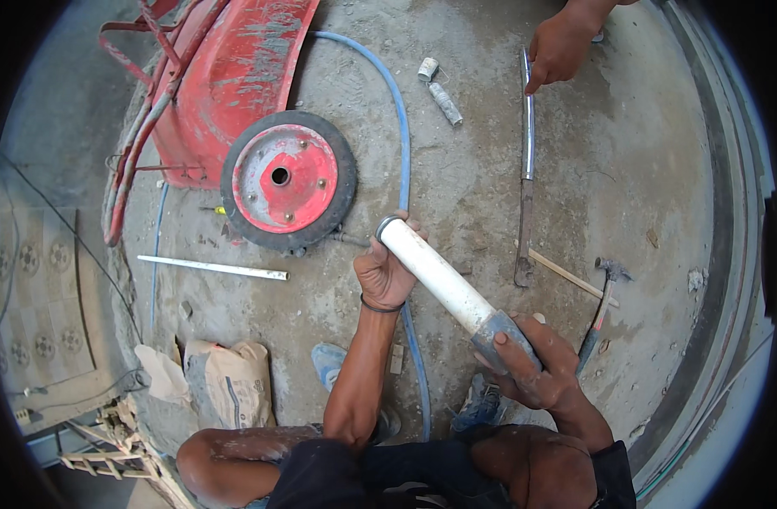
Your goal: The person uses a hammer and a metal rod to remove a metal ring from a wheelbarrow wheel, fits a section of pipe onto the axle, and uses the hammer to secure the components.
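The left hand curls around the dark-rimmed far end of a white pipe, and the right hand wraps the grey sleeve at its near end; the pipe slants between them over the floor. A blue hose runs beyond, beside a red-hubbed wheel. A paper sack bears dark printing, too small to read. At upper right, another person's hand grips a shiny bar.
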Motion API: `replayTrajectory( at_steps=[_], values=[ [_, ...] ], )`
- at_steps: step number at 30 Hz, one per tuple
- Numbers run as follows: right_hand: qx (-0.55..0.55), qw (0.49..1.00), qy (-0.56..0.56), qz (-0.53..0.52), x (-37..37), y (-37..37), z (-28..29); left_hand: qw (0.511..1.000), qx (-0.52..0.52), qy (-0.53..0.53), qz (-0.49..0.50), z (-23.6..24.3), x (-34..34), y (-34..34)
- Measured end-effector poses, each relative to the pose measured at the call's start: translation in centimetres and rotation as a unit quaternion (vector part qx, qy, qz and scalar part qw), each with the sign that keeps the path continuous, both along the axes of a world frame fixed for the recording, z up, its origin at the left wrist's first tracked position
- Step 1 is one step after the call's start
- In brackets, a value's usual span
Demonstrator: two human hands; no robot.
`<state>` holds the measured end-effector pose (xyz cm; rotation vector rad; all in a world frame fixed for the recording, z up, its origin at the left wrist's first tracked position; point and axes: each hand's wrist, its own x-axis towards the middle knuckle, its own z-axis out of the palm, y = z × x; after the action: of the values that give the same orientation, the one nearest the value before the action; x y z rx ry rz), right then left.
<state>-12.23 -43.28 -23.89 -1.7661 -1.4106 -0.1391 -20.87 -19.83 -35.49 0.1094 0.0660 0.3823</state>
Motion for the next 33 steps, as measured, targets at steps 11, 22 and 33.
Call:
replayTrajectory(
  at_steps=[11, 22, 33],
  values=[
    [0.014, 1.0, -0.007, 0.011, 0.0, -1.0, -0.3, 0.998, 0.013, -0.04, 0.048, 1.7, 1.0, -1.5],
    [0.026, 0.999, 0.034, -0.005, -0.7, -1.5, -0.3, 0.995, -0.051, -0.077, 0.029, 2.1, 1.0, -1.4],
    [0.021, 0.997, 0.078, -0.02, -0.8, -1.7, -0.3, 0.997, 0.024, -0.068, 0.035, 1.2, 0.2, -1.0]
  ],
)
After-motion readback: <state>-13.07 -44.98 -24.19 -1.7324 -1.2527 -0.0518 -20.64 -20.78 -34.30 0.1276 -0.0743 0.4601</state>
